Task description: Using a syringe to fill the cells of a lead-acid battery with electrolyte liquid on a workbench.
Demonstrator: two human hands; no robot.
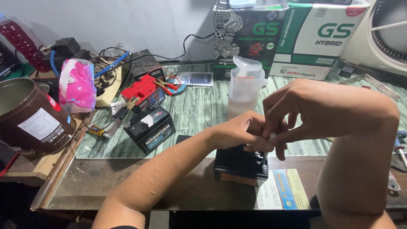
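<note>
A small black battery [241, 166] stands near the front edge of the glass-topped table [127, 182]. My left hand [241, 131] rests on its top, fingers curled. My right hand [296, 112] comes in from the right and pinches a small white cap or tube [271, 136] right above the battery's top, touching my left fingers. What lies on the battery's top under my hands is hidden. A translucent plastic jug [245, 87] with clear liquid stands just behind my hands.
Another black battery [149, 127] and a red battery [144, 91] with clamps lie left of centre. A brown tin can [29, 118] stands at far left, a pink bag [78, 85] behind it. Cardboard battery boxes [292, 36] line the wall. Paper slips [282, 188] lie by the battery.
</note>
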